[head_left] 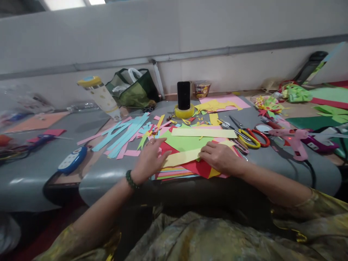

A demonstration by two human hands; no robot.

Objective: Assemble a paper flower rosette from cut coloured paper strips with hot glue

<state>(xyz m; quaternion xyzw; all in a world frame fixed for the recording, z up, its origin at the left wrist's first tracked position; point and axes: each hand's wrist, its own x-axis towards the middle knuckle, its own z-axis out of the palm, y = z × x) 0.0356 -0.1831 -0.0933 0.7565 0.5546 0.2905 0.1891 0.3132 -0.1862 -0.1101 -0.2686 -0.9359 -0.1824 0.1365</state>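
Note:
A pale yellow paper strip lies slantwise over a pile of coloured sheets between my hands. My left hand is at the strip's left end, thumb and fingers apart, the thumb by the paper. At the right end, the bent fingers of my right hand are closed on the strip. Behind it, a second pale yellow strip rests on a light green sheet. Red paper shows beneath, above a stack of coloured sheets at the table edge.
Blue paper strips and pink ones spread to the left. Yellow-handled scissors, red-handled scissors and a pink glue gun lie right. A phone stands in a yellow tape roll. Farther left are a bottle and bag.

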